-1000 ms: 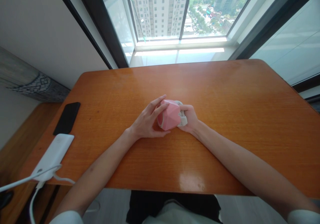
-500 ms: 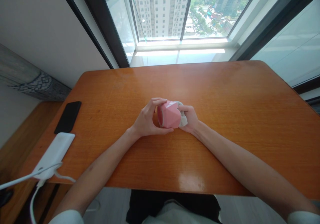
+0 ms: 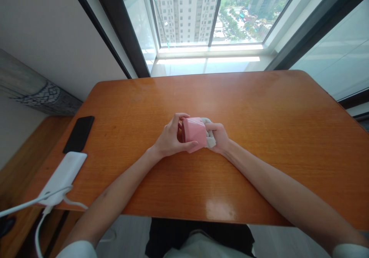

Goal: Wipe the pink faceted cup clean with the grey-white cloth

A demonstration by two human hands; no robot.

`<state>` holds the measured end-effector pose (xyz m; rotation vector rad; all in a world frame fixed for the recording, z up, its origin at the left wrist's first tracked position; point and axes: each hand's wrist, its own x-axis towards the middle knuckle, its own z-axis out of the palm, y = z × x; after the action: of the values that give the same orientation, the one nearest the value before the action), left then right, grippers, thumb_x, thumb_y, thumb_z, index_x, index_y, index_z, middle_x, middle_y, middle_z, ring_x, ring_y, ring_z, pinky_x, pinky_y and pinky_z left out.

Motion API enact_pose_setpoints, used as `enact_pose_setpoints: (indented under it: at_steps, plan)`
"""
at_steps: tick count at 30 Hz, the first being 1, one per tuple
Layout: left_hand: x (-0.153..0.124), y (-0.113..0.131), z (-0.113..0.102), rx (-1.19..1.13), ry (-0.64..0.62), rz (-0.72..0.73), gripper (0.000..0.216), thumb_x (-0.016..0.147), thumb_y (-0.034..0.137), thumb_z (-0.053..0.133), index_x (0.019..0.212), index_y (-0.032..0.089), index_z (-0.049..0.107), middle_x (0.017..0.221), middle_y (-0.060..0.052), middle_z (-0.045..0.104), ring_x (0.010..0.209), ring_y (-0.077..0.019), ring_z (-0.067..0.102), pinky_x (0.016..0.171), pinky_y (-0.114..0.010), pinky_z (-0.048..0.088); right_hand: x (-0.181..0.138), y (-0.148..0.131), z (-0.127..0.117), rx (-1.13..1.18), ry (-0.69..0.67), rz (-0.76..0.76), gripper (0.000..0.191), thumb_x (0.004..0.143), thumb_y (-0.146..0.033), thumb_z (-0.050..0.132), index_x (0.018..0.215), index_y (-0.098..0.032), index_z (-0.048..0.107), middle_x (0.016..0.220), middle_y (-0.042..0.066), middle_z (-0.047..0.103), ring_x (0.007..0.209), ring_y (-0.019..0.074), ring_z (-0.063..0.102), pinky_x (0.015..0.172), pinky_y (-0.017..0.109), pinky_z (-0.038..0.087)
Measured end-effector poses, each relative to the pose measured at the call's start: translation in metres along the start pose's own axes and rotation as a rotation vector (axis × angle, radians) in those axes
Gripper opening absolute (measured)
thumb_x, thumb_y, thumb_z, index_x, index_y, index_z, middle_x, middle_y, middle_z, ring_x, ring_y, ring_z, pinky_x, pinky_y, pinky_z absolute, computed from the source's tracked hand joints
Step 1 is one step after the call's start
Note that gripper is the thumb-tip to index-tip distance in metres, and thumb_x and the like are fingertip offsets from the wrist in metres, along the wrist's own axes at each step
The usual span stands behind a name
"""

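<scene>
A pink faceted cup (image 3: 195,133) lies on its side at the middle of the orange wooden table (image 3: 259,108). My left hand (image 3: 170,139) wraps around its left end, thumb under it and fingers curled over the rim. My right hand (image 3: 218,136) presses a crumpled white-grey cloth (image 3: 208,136) against the cup's right end, fingers closed on the cloth. Part of the cloth is hidden behind the cup and my fingers.
A black phone (image 3: 78,133) lies near the table's left edge. Below it rests a white power bank (image 3: 62,177) with a white cable (image 3: 37,227) trailing off the edge. A large window (image 3: 207,15) stands beyond the far edge.
My left fingers have curled from stretched out over the cup to gripping its rim, and the cup has turned a little in my hands. The right hand has stayed in place.
</scene>
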<state>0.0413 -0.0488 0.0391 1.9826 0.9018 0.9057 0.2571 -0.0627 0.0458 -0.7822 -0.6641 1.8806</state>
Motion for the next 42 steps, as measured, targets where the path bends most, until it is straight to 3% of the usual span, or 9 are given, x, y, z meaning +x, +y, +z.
enact_pose_setpoints:
  at_steps: [4,7,9,13,19,23,33,38,42]
  plan:
    - [-0.001,-0.01,0.0,0.077,-0.004,0.149,0.107,0.086,0.073,0.089,0.17,0.029,0.039,0.146,-0.016,0.071,0.117,-0.0313,0.078,0.097,-0.045,0.067,0.002,0.0,0.001,0.037,0.021,-0.028,0.01,0.063,-0.017,0.071,0.072,-0.019,0.074,0.063,0.002,0.07,0.051,0.0159,0.055,0.049,0.026,0.046]
    - [0.0,-0.016,0.0,0.185,-0.005,0.364,0.134,0.076,0.072,0.098,0.181,0.033,0.024,0.181,-0.025,0.042,0.162,-0.0473,0.055,0.126,-0.065,0.056,0.003,-0.001,-0.001,0.064,0.034,-0.039,0.01,0.065,-0.017,0.073,0.075,-0.019,0.074,0.064,0.002,0.071,0.052,0.0162,0.056,0.05,0.027,0.047]
    - [0.001,-0.018,-0.001,0.247,-0.025,0.469,0.137,0.075,0.065,0.102,0.183,0.038,0.021,0.188,-0.024,0.031,0.172,-0.0495,0.043,0.131,-0.071,0.05,0.003,-0.001,-0.002,0.077,0.025,-0.038,0.012,0.067,-0.018,0.074,0.078,-0.019,0.075,0.066,0.002,0.072,0.053,0.0164,0.057,0.05,0.027,0.049]
    - [0.0,-0.017,-0.006,0.345,-0.028,0.548,0.117,0.081,0.051,0.101,0.177,0.043,0.035,0.185,-0.022,0.037,0.165,-0.0455,0.053,0.123,-0.064,0.059,0.001,-0.002,-0.002,0.093,0.004,-0.026,0.013,0.068,-0.018,0.076,0.081,-0.019,0.076,0.067,0.002,0.072,0.054,0.016,0.058,0.052,0.026,0.051]
    - [0.0,-0.008,-0.004,0.33,0.054,0.495,0.102,0.077,0.056,0.102,0.164,0.037,0.054,0.169,-0.02,0.053,0.148,-0.0409,0.067,0.117,-0.058,0.064,-0.001,-0.001,0.0,0.088,0.025,0.008,0.026,0.065,-0.02,0.079,0.09,-0.015,0.083,0.075,0.004,0.076,0.06,0.0151,0.059,0.055,0.024,0.05]
    - [0.001,0.001,-0.001,0.228,0.057,0.373,0.1,0.074,0.058,0.103,0.159,0.033,0.057,0.156,-0.017,0.06,0.143,-0.0384,0.069,0.114,-0.054,0.065,-0.001,-0.001,-0.002,0.074,0.019,0.002,0.012,0.065,-0.021,0.081,0.072,-0.018,0.073,0.065,0.001,0.066,0.056,0.0128,0.05,0.053,0.024,0.046]
    - [0.002,0.009,-0.001,-0.05,0.01,-0.033,0.09,0.076,0.071,0.096,0.145,0.028,0.056,0.123,-0.006,0.075,0.085,-0.017,0.069,0.076,-0.031,0.059,0.001,0.004,-0.002,-0.002,-0.027,-0.025,0.015,0.059,-0.019,0.076,0.074,-0.016,0.076,0.062,0.0,0.067,0.051,0.0119,0.05,0.048,0.023,0.044]
    - [-0.001,0.002,0.0,-0.112,-0.04,-0.073,0.09,0.085,0.069,0.091,0.155,0.028,0.052,0.127,-0.009,0.076,0.098,-0.0221,0.074,0.087,-0.035,0.063,0.002,0.004,-0.003,0.01,-0.064,-0.035,0.009,0.06,-0.018,0.075,0.068,-0.017,0.074,0.058,-0.001,0.064,0.046,0.0109,0.046,0.044,0.023,0.042]
    - [-0.001,-0.012,0.002,-0.048,-0.022,0.166,0.114,0.085,0.072,0.092,0.176,0.034,0.036,0.17,-0.018,0.055,0.142,-0.0389,0.067,0.112,-0.051,0.063,0.003,0.002,-0.005,0.07,-0.043,-0.052,0.007,0.062,-0.018,0.076,0.069,-0.017,0.074,0.057,-0.002,0.064,0.046,0.011,0.045,0.045,0.023,0.042]
